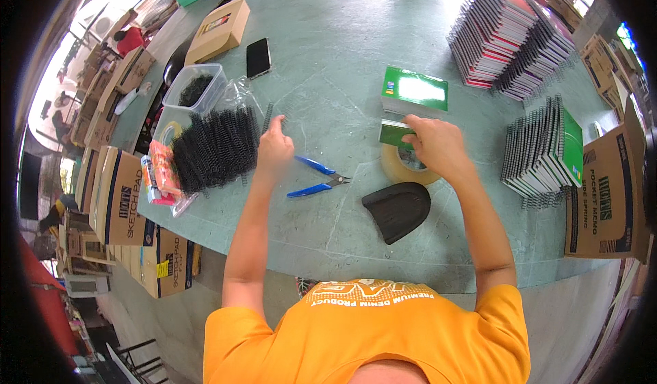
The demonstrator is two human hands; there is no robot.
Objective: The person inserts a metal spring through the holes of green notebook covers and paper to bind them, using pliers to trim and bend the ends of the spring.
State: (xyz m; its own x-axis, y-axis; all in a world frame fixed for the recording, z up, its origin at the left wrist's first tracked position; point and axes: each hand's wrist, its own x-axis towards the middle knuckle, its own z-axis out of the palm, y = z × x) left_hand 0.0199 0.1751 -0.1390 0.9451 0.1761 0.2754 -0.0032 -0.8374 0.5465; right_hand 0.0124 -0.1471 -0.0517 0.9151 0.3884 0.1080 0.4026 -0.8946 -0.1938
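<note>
My left hand (275, 146) is closed at the right edge of a pile of black spiral binding coils (215, 144), with one thin coil (267, 116) at its fingertips. In my right hand (438, 142) is a small green-covered memo pad (395, 133), gripped at its right end. It is above a roll of clear tape (404, 168) and just in front of a stack of green memo pads (415, 91). Blue-handled cutting pliers (320, 178) lie spread between my hands. Nearer me rests a black, rounded pad-like piece (398, 211).
Coil-bound green memo pads (544, 151) stand at right, beside an open cardboard box (602, 192). Taller stacks of bound notebooks (493, 35) are behind them. A clear plastic tub (195, 88), a phone (259, 58) and a tan box (217, 30) occupy the left side.
</note>
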